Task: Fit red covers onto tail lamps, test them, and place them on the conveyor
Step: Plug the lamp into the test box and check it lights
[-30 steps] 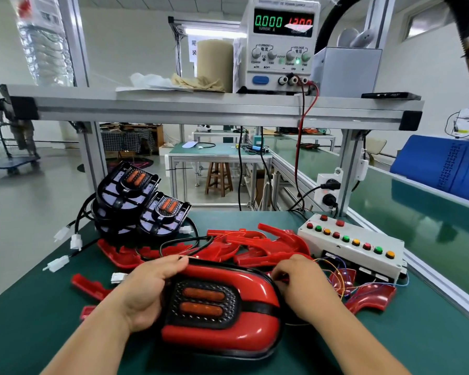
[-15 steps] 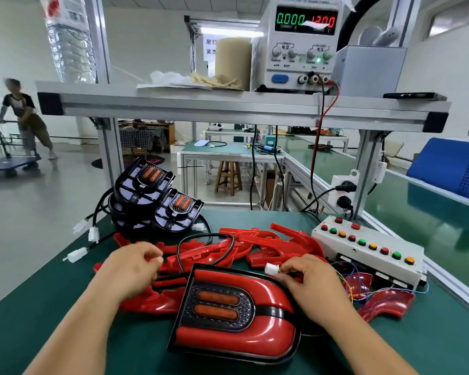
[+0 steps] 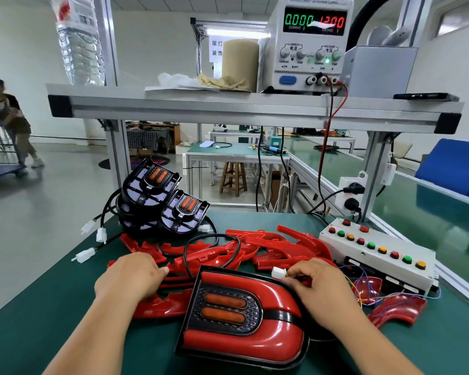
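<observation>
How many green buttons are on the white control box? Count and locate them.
3 green buttons on the control box, front row: second from left, middle, second from right.

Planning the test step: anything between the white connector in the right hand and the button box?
No solid block. The right hand pinches the white connector; toward the button box lie only loose coloured wires and the edge of the red cover pile.

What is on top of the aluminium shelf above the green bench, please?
Apparently a clear plastic bottle, crumpled wrapping, a beige cylindrical roll, a white power supply, a grey metal box and a flat black device. Anything behind them is hidden.
</observation>
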{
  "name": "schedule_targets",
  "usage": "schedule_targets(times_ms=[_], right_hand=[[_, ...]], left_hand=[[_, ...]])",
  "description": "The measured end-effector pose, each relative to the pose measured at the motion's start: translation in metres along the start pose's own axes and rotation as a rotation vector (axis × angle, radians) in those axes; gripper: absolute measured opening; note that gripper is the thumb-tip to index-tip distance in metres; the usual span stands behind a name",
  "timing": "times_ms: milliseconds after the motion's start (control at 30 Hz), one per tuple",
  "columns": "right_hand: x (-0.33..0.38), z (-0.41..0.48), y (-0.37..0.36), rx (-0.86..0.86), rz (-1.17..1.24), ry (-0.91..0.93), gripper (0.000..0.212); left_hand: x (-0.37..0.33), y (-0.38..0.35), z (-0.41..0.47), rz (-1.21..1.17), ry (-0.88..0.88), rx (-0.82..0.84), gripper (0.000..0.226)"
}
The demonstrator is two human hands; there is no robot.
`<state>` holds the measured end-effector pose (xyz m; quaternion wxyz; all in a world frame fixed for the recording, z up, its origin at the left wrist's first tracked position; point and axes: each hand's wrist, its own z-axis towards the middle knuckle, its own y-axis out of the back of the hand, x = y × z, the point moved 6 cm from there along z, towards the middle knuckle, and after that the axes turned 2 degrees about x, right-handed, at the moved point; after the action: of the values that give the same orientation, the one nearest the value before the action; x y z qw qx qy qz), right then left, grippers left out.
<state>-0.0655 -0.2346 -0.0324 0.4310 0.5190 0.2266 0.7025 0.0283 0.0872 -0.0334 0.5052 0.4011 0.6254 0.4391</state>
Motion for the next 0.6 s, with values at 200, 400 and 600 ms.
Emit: schedule_targets(times_ms=[200,400,600], right_hand=[[0.000,0.000,0.000,0.005,0.000,-0.011,0.016],[0.000,0.001,0.000,-0.015,0.025,-0.018,0.012],[-0.001,0.001,0.005,-0.103,0.102,-0.008,0.007]], left_hand=[[0.001,0.000,0.003,0.012,0.019,-0.028,0.046],[0.004,0.010,0.002,-0.231,0.020,-0.262,0.016],[0.000,0.021,0.007,-1.090,-0.070,-0.512,0.034]])
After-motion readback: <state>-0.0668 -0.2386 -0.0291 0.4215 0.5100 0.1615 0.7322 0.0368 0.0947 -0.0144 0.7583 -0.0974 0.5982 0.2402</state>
